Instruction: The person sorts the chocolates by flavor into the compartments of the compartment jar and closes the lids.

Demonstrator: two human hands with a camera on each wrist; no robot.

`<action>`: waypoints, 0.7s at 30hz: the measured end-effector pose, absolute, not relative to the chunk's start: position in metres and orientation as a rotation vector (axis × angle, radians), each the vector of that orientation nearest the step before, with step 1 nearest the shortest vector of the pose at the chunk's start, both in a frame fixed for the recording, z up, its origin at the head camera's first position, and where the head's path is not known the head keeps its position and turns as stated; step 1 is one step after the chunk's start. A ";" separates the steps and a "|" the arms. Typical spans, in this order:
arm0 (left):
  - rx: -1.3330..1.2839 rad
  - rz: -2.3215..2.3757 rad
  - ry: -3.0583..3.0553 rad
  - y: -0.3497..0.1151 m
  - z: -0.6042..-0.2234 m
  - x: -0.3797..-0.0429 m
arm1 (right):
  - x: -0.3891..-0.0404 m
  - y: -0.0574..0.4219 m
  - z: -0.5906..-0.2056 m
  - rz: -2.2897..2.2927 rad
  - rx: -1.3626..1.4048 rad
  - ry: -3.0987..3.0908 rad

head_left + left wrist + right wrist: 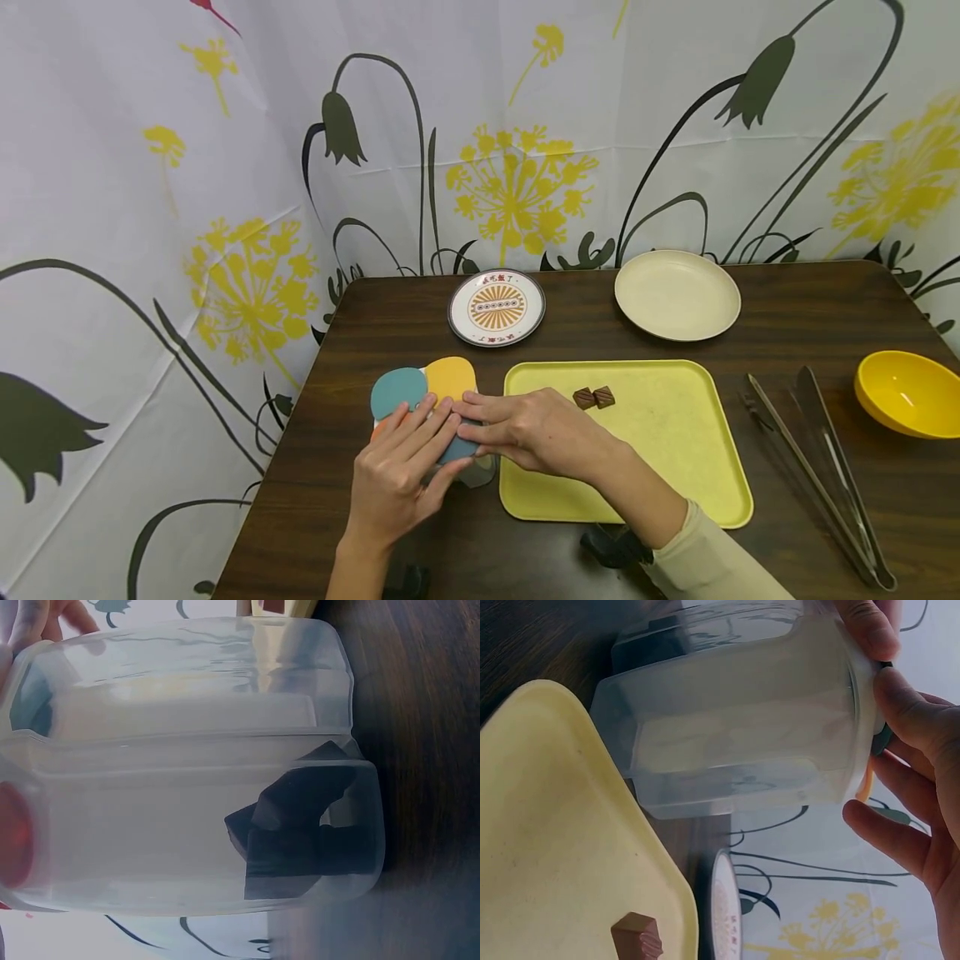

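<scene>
A clear plastic container (150, 825) stands upright on the table, left of the yellow tray (675, 467). Its lid has rounded blue, yellow, orange and slate flaps (397, 390). My left hand (401, 467) lies across the lid with its fingers extended. From the right, my right hand (547, 429) rests its extended fingers on the lid beside the left fingertips. Dark blocky pieces (300, 832) sit at the bottom of one compartment in the left wrist view. Two small chocolates (594, 397) lie side by side on the tray near its back left.
Behind the container is a patterned white plate (497, 307); a cream plate (677, 295) lies farther right. Metal tongs (817, 475) rest right of the tray, near a yellow bowl (909, 396). A flower-printed curtain (517, 108) hangs along the table's back edge.
</scene>
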State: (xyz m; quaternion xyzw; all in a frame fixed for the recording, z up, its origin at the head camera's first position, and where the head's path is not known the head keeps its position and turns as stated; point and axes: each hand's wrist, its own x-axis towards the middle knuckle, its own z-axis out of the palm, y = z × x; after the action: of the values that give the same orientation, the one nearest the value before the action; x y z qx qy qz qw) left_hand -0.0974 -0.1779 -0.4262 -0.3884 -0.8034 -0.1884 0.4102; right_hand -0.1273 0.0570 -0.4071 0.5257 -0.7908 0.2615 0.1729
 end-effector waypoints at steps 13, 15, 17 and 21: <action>-0.933 -0.547 -2.046 -0.179 -0.427 -0.096 | -0.127 0.056 -0.404 0.855 1.487 -2.246; -0.919 -0.556 -2.056 -0.179 -0.427 -0.095 | -0.127 0.055 -0.404 0.878 1.480 -2.245; -0.904 -0.561 -2.066 -0.178 -0.427 -0.095 | -0.127 0.054 -0.405 0.891 1.463 -2.252; -0.891 -0.564 -2.063 -0.177 -0.426 -0.095 | -0.125 0.054 -0.407 0.866 1.421 -2.268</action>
State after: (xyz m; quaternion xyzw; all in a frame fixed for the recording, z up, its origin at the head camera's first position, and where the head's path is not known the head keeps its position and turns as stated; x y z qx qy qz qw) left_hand -0.0946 -0.1765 -0.4261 -0.3524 -0.8157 -0.2231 0.4009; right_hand -0.1248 0.0545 -0.4072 0.4984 -0.7954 0.3037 0.1636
